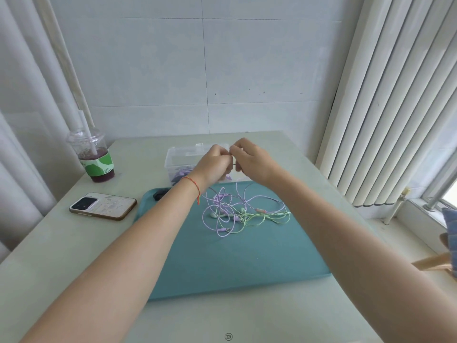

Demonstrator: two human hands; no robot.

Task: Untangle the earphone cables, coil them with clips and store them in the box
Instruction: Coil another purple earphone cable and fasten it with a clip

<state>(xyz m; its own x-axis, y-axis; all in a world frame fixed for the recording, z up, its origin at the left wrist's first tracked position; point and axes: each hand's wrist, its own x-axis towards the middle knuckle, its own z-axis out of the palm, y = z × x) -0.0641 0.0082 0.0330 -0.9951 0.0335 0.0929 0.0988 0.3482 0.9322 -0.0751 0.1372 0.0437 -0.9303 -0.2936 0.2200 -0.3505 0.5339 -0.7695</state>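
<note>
Above the box (178, 157), both hands, left hand (214, 167) and right hand (249, 160), seemingly pinch a lilac strand lifted from the tangled earphone cables (235, 215) on the teal mat (222, 258), untangling underway; next comes teasing one cable free.

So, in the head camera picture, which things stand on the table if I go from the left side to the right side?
Drink cup with purple juice → phone lying face down → clear plastic box → tangle of purple and green earphone cables on the teal mat.

The hands hide much of the clear box (178, 157); its purple contents stay indistinct.
</note>
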